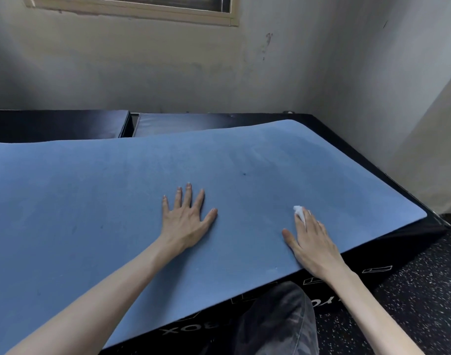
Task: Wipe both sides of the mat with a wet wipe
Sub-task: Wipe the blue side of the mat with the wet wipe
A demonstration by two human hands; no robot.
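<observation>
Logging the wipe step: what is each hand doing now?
Left hand: open, flat on the mat.
Right hand: presses the wipe onto the mat.

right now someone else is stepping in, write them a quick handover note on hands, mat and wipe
Left hand: flat, fingers spread, pressing the blue mat to steady it.
Right hand: on the mat near its right end, fingers over the white wet wipe.
The mat lies spread over a black padded box.
Done: wiping of this upper face is under way; how much is covered cannot be told.
Left: finish this face, flip the mat, wipe the other side.
</observation>
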